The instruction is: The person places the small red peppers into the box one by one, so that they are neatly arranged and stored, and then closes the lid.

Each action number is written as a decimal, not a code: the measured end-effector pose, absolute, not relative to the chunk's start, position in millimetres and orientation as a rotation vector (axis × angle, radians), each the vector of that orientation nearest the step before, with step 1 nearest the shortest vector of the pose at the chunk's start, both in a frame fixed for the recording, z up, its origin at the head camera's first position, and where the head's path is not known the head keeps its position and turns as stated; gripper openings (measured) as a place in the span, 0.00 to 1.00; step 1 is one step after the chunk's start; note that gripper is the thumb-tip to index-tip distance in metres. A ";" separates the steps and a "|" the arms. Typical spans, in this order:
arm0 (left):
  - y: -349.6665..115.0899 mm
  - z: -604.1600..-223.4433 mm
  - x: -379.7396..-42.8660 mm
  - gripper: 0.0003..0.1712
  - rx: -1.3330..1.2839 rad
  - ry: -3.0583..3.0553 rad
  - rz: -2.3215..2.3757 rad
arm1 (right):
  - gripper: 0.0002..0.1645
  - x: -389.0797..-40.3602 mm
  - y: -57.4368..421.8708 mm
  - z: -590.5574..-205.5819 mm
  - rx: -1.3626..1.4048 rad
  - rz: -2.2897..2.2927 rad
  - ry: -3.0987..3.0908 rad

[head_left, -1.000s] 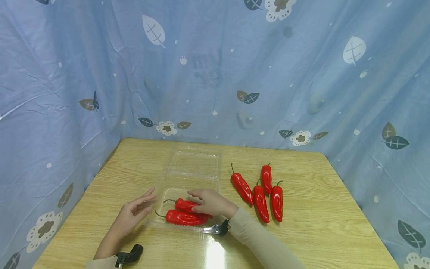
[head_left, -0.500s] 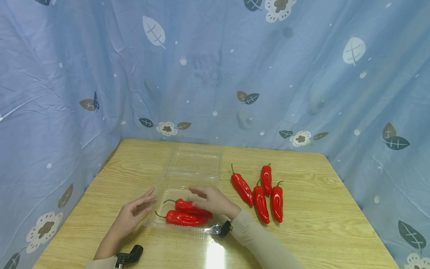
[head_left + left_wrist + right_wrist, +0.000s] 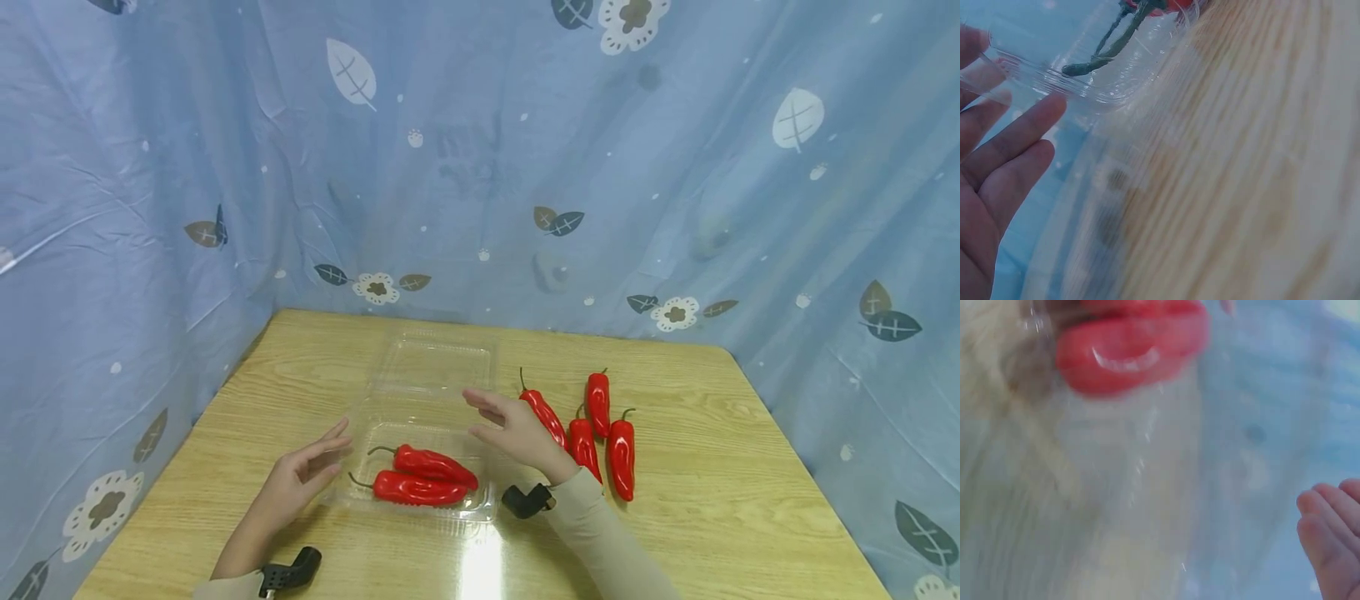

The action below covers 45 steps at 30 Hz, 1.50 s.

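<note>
Two red peppers, a front one (image 3: 418,489) and one behind it (image 3: 435,465), lie side by side in the lower half of a clear plastic clamshell box (image 3: 360,505). Their stems point left, and in the left wrist view the green stems (image 3: 1116,47) show close to the box rim. My left hand (image 3: 294,481) is at the box's left edge, fingers relaxed and holding nothing. Above the right edge of the box, my right hand (image 3: 517,427) hangs in the air with loosely extended fingers and nothing in its grasp. It partly covers a loose pepper behind it.
To the right of the box lie several red peppers on the wooden table (image 3: 697,433), among them a rightmost one (image 3: 621,458) and a back one (image 3: 597,404). The clear lid (image 3: 435,362) lies folded back behind the box. A blue patterned curtain (image 3: 480,167) encloses the table.
My right hand has let go of the rear pepper in the box, lifted, and moved right toward the loose peppers. The left hand stays where it was.
</note>
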<state>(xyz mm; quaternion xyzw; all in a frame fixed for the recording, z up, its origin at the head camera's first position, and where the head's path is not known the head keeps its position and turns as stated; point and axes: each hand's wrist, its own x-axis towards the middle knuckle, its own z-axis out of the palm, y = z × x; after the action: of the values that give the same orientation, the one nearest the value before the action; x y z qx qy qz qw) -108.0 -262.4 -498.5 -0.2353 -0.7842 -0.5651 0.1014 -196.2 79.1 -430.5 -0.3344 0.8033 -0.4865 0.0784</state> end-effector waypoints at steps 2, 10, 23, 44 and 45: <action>-261.9 -498.7 -108.8 0.19 -0.701 -2.304 -1.672 | 0.31 -193.9 89.2 -429.3 -0.958 -1.484 2.465; -262.5 -497.7 -109.8 0.19 -0.745 -2.268 -1.687 | 0.29 -164.2 121.6 -415.5 -0.791 -1.612 2.594; -262.0 -495.5 -108.6 0.20 -0.735 -2.281 -1.698 | 0.30 -157.2 180.2 -436.4 -0.590 -1.671 2.786; -260.5 -493.0 -106.1 0.20 -0.699 -2.281 -1.681 | 0.35 -158.3 255.2 -464.4 -0.027 -1.710 2.816; -260.4 -492.5 -106.0 0.20 -0.694 -2.287 -1.681 | 0.35 -158.5 256.3 -465.6 -0.010 -1.704 2.809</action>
<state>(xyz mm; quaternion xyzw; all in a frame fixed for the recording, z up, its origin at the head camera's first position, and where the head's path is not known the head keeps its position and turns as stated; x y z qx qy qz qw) -106.0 -260.4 -492.5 -0.2361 -0.7780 -0.5718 0.1096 -158.5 256.3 -465.6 -0.0031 0.8528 -0.5173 -0.0718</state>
